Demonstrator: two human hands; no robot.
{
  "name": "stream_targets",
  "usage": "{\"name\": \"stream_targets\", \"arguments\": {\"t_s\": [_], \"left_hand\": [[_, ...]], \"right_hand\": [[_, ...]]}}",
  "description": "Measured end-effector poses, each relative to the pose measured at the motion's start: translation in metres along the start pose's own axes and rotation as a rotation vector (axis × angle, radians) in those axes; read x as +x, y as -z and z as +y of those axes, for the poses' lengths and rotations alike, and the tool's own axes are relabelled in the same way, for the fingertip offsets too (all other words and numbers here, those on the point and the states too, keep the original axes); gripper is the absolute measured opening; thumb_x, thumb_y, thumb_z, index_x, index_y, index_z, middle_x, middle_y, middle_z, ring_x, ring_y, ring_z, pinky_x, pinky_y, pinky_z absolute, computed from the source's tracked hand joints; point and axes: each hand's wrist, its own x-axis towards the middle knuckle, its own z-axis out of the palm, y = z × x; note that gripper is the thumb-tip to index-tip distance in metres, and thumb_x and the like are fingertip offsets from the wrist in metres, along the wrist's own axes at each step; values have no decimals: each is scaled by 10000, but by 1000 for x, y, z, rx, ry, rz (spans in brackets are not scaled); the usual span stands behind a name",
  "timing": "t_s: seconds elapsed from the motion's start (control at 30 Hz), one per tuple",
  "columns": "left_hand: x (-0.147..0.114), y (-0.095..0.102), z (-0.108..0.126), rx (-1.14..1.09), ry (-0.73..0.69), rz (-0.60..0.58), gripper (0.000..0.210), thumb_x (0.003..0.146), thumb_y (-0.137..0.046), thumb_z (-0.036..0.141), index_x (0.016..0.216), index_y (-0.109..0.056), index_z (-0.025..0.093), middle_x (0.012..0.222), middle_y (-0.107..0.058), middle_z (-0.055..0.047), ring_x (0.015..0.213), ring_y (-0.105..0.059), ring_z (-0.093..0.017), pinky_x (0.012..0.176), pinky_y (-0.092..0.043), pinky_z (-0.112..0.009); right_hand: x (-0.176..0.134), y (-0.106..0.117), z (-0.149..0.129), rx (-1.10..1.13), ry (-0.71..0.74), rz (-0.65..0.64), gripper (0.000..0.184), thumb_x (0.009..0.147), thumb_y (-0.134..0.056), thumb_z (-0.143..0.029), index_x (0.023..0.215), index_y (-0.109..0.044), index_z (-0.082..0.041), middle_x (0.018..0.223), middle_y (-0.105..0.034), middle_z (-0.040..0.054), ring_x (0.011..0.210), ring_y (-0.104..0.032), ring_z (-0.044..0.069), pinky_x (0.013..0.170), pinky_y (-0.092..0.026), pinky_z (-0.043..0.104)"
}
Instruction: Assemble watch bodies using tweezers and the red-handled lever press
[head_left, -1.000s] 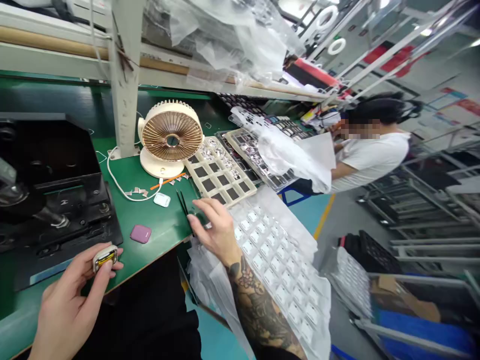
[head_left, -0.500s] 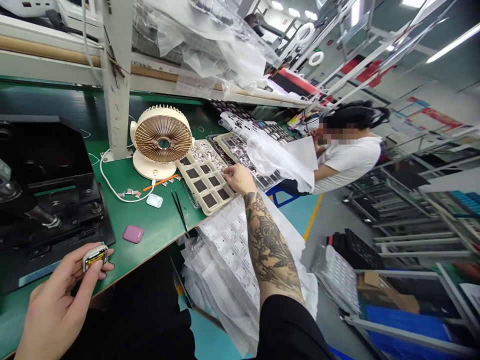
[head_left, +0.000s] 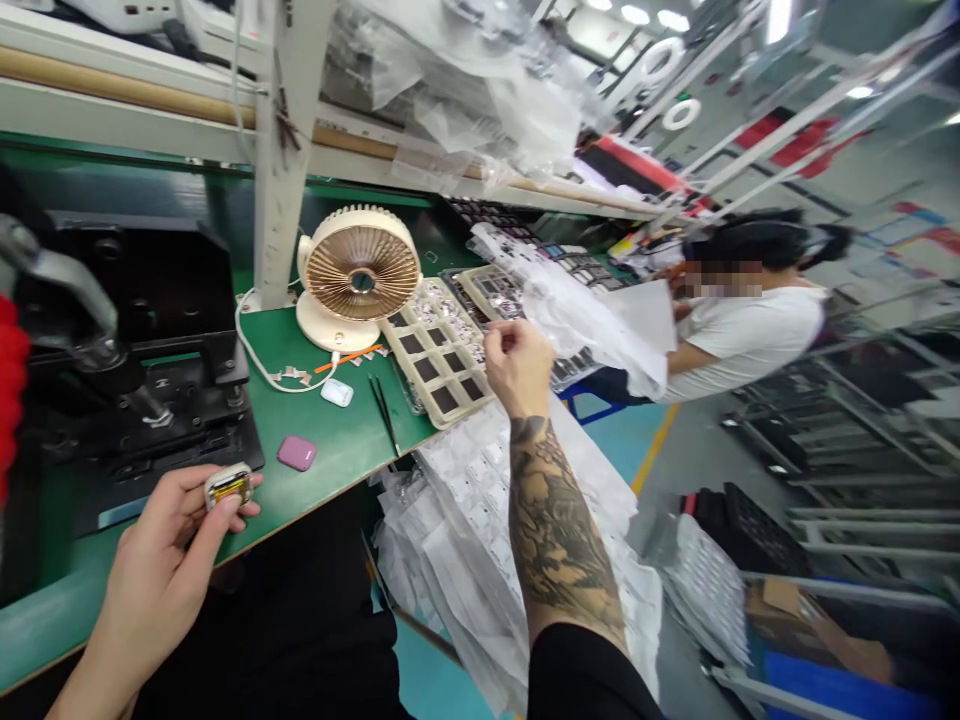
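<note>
My left hand (head_left: 161,555) holds a small open electronic device (head_left: 227,486) with a pale rounded casing and yellow parts inside, just past the table's front edge. My right hand (head_left: 520,365) is above the right side of a cream compartment tray (head_left: 436,420); its thumb and forefinger are pinched, and whatever they hold is hidden. Dark square pieces lie in the tray's nearer cells, small shiny parts in the farther ones. A small purple rounded piece (head_left: 297,453), black tweezers (head_left: 384,415) and a white rounded piece (head_left: 337,393) lie on the green table (head_left: 345,435).
A cream fan (head_left: 361,280) stands behind the white piece, its cable looping on the table. To the left is a black metal press (head_left: 165,350). A second tray (head_left: 491,288) sits beyond the first. Plastic-wrapped sheets (head_left: 465,520) are below the edge. A co-worker (head_left: 757,330) sits at right.
The camera view has swung left, so the scene sits farther right. My right hand has risen slightly from the tray's right side. The left hand still holds the device.
</note>
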Motion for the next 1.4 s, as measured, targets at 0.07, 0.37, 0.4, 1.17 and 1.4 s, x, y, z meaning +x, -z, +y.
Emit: {"name": "stream_targets", "arguments": {"t_s": [0.07,0.37,0.4,1.17,1.4], "left_hand": [[1,1,3,74,-50,-56,269,1141,-685,475,1276,-683,242,1187,-855,-80,945,-812,-222,837,-658,-334],[13,9,19,90,-237,-235,197,1162,-669,372,1231,-792,234,1272,-771,-98,1175,-741,-244,1036,-574,-350],[13,10,20,51,-256,-249,196,1157,-679,368,1232,-798,231,1365,-754,-119,1293,-724,-271,1121,-564,-377],[9,3,19,79,-258,-105,270,1124,-717,316,883,-684,200,782,-614,17,721,-548,-134,674,-434,-270],[9,2,21,92,-234,-113,284,1097,-712,313,845,-641,202,761,-594,20,702,-521,-137,660,-407,-278]], "right_hand": [[-24,0,-32,185,28,53,176,1040,-555,-276,1023,-715,-205,1097,-853,105,882,-803,218,867,-661,381],[-156,-35,-205,942,334,-312,127,1061,-683,-199,949,-671,-257,999,-833,32,891,-819,197,781,-663,345],[-161,-36,-214,942,385,-344,133,1053,-678,-173,949,-675,-255,1020,-841,32,907,-824,193,792,-669,339],[-190,-35,-232,1284,148,-474,124,970,-884,-258,935,-767,-279,858,-794,28,778,-771,233,729,-704,422],[-186,-37,-234,1328,197,-476,137,964,-855,-182,955,-764,-283,862,-781,18,811,-755,223,716,-661,402]]}}
